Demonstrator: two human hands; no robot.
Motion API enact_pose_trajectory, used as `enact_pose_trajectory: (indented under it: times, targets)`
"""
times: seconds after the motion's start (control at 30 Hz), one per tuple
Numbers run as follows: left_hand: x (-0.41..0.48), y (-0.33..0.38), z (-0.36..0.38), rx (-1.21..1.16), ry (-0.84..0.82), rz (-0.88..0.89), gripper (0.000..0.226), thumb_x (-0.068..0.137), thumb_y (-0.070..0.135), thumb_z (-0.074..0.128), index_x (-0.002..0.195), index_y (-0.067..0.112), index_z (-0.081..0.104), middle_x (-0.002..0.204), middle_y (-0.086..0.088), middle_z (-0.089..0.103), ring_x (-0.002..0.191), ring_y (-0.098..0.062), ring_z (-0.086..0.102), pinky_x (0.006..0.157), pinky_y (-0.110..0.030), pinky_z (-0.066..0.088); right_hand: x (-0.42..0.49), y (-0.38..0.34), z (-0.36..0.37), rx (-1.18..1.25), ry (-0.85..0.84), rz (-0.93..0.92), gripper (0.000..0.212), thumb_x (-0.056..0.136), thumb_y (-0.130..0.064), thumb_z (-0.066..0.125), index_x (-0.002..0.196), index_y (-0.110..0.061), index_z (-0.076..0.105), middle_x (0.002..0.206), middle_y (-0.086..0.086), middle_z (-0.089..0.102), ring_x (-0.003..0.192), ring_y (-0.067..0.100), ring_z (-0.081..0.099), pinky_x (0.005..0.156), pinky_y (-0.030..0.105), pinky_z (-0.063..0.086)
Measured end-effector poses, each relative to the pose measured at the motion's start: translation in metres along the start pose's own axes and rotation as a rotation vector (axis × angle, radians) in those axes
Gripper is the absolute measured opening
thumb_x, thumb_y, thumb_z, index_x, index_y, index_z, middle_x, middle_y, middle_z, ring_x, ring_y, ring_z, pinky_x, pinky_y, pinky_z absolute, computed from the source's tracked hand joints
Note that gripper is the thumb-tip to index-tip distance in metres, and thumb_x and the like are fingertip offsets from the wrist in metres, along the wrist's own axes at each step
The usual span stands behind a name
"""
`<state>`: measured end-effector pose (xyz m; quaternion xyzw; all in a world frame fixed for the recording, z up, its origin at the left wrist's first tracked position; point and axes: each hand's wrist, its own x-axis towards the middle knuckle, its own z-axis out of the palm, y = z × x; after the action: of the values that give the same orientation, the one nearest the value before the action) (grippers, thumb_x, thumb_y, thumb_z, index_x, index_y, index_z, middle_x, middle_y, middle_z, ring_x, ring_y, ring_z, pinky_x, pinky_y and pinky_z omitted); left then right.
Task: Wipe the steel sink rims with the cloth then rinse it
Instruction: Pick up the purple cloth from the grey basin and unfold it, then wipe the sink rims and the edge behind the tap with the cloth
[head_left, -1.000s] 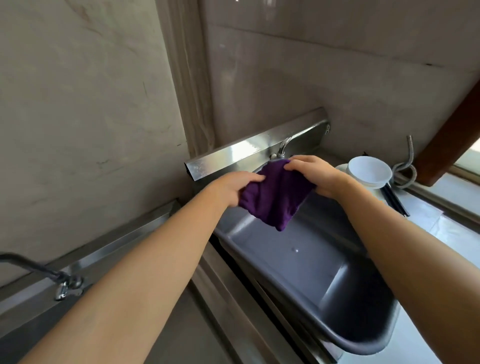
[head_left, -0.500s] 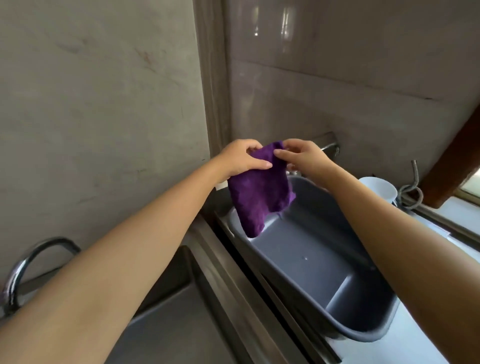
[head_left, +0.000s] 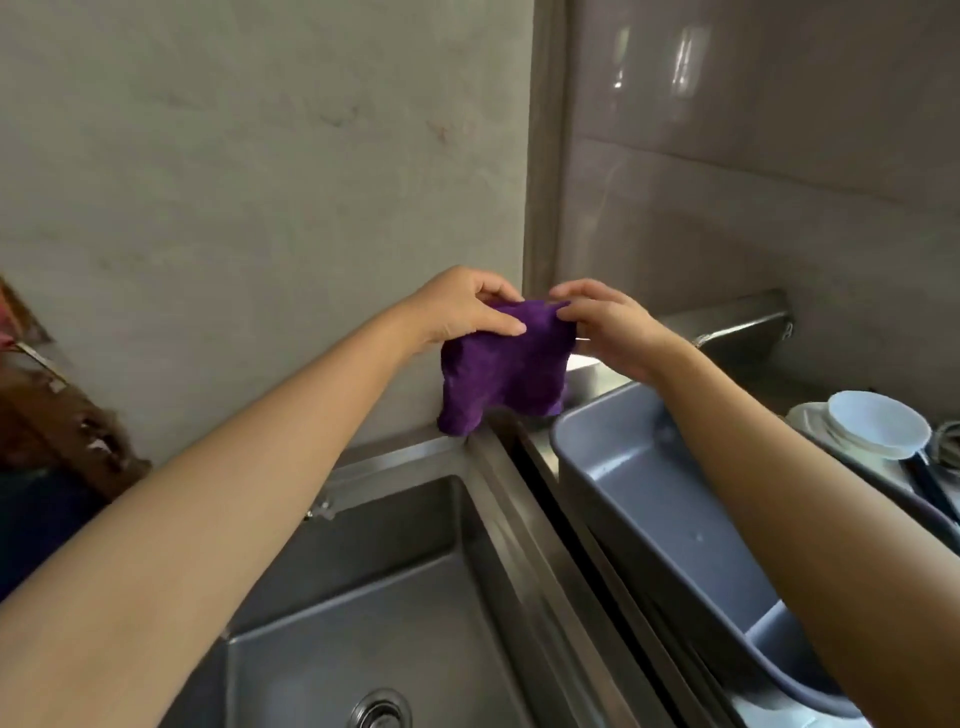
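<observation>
Two bare hands meet a little above the middle of the frame, both pinching the top edge of a purple, fuzzy cloth (head_left: 506, 371). The left hand (head_left: 462, 306) has its fingers curled over the cloth's upper left corner, with the thumb pressed flat along the front of the fabric. The right hand (head_left: 605, 325) grips the upper right corner between its thumb and bent fingertips. The cloth hangs down from these two grips in a loose, folded shape, and its lowest corner reaches down to the back corner of the steel sink rim (head_left: 498, 467); whether it touches the metal cannot be told.

The rim runs as a narrow brushed-steel strip from the frame's centre down toward the lower right, between the steel sink basin (head_left: 374, 597) at lower centre and a grey plastic tub (head_left: 654, 499) at right. A round metal drain (head_left: 379, 712) sits at the bottom edge of the frame. The right forearm crosses over the grey tub. At the right edge, beyond the tub, a white bowl (head_left: 878, 423) rests upside down on a white plate (head_left: 805, 415). A steel backsplash ledge (head_left: 727, 317) runs along the pale tiled wall (head_left: 753, 156) behind the right hand. A brown, blurred object (head_left: 57, 415) shows at the left edge.
</observation>
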<state>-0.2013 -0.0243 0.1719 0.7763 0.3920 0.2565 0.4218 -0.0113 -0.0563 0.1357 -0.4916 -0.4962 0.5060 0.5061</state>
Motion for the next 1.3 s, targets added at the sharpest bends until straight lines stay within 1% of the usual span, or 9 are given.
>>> enact_pose_trajectory:
  times: [0.1,0.2,0.33,0.43,0.67,0.87,1.0,1.13,1.3]
  targets:
    - [-0.026,-0.012,-0.027,0.111,0.06,0.028,0.023,0.076,0.004,0.073,0.096,0.013,0.066,0.081,0.005,0.064,0.07,-0.002,0.056,0.067,-0.006,0.045,0.008,-0.001,0.027,-0.155,-0.312,0.024,0.026,0.092,-0.006,0.05,0.106,-0.024,0.061,0.094,0.004,0.061,0.081,0.013,0.059,0.076,0.029,0.05]
    - [-0.055,-0.029,-0.056,0.158,0.124,-0.018,0.022,0.075,0.006,0.074,0.094,0.014,0.066,0.086,-0.001,0.067,0.076,-0.007,0.058,0.076,-0.016,0.047,0.016,-0.001,0.059,-0.347,-0.471,0.011,0.014,0.092,-0.012,0.053,0.094,-0.018,0.065,0.083,-0.001,0.064,0.075,0.007,0.059,0.074,0.022,0.047]
    - [-0.101,-0.051,-0.093,0.198,0.111,-0.212,0.03,0.075,0.011,0.076,0.103,0.013,0.066,0.091,0.002,0.068,0.08,-0.009,0.06,0.078,-0.022,0.049,0.026,-0.005,0.108,-0.419,-0.492,-0.069,0.011,0.089,-0.013,0.058,0.079,-0.012,0.063,0.062,-0.011,0.063,0.057,-0.003,0.055,0.057,0.01,0.044]
    - [-0.14,-0.07,-0.12,0.255,0.082,-0.365,0.033,0.075,0.013,0.076,0.106,0.018,0.064,0.088,0.007,0.067,0.076,-0.01,0.057,0.067,-0.022,0.046,0.031,-0.005,0.145,-0.442,-0.509,-0.121,0.014,0.09,-0.015,0.057,0.091,-0.003,0.065,0.072,-0.003,0.061,0.056,-0.006,0.057,0.057,0.007,0.046]
    - [-0.234,-0.105,-0.167,0.525,0.258,-0.438,0.015,0.088,0.019,0.061,0.102,0.013,0.066,0.103,-0.003,0.068,0.099,-0.018,0.062,0.088,-0.03,0.047,0.031,0.004,0.251,-0.607,-0.596,-0.237,0.023,0.095,-0.018,0.052,0.094,0.001,0.065,0.075,0.003,0.057,0.062,0.001,0.054,0.06,0.008,0.048]
    - [-0.296,-0.157,-0.184,0.068,0.699,-0.338,0.016,0.094,0.021,0.053,0.107,0.017,0.06,0.103,-0.002,0.065,0.096,-0.014,0.062,0.086,-0.032,0.051,0.015,0.032,0.35,-0.496,-0.354,-0.291,0.033,0.097,-0.03,0.041,0.067,-0.018,0.044,0.062,-0.005,0.036,0.059,0.009,0.034,0.062,0.031,0.029]
    - [-0.324,-0.198,-0.19,-0.435,0.962,-0.311,0.013,0.092,0.022,0.056,0.103,0.02,0.062,0.106,-0.002,0.066,0.1,-0.015,0.064,0.085,-0.031,0.053,-0.007,0.054,0.411,-0.289,-0.329,-0.15,0.029,0.092,-0.041,0.05,0.082,-0.014,0.057,0.068,-0.004,0.049,0.063,0.008,0.045,0.058,0.026,0.035]
    - [-0.346,-0.236,-0.201,-0.8,0.981,-0.398,0.034,0.09,0.034,0.057,0.116,0.013,0.062,0.116,-0.008,0.067,0.106,-0.02,0.064,0.091,-0.036,0.052,-0.017,0.084,0.444,-0.063,-0.459,0.108,0.031,0.083,-0.025,0.068,0.108,-0.008,0.059,0.093,0.006,0.067,0.085,0.019,0.065,0.067,0.03,0.052]
    - [-0.377,-0.292,-0.202,-0.874,0.891,-0.424,0.028,0.094,0.018,0.052,0.12,0.01,0.061,0.117,-0.009,0.066,0.108,-0.021,0.062,0.089,-0.033,0.051,-0.027,0.141,0.474,0.198,-0.397,0.347,0.031,0.079,-0.017,0.071,0.107,-0.01,0.062,0.097,0.01,0.071,0.092,0.026,0.067,0.076,0.036,0.055]
